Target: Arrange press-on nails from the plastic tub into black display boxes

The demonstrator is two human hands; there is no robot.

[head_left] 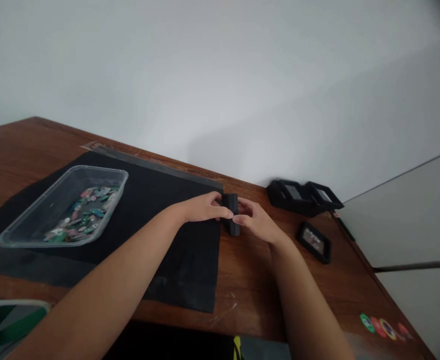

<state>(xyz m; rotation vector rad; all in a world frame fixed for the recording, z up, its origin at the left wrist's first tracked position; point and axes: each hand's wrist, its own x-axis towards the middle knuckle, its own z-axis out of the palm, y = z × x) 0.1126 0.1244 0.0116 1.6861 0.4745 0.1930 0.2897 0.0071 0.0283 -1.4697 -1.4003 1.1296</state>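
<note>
A small black box (234, 227) stands on edge between my two hands, at the right border of the black mat (190, 280). From its left side my left hand (207, 207) grips it, thumb across the near face. My right hand (255, 219) holds the opposite side, its thumb meeting the left thumb in front. The far fingers of both hands are partly hidden, and what the box contains cannot be seen.
A clear plastic tub (60, 200) of small coloured pieces sits on the mat. Black boxes (293, 197) stand against the wall at right, with a black framed case (313, 242) nearer. Round stickers (387, 327) lie by the right edge; another container (13, 325) is at lower left.
</note>
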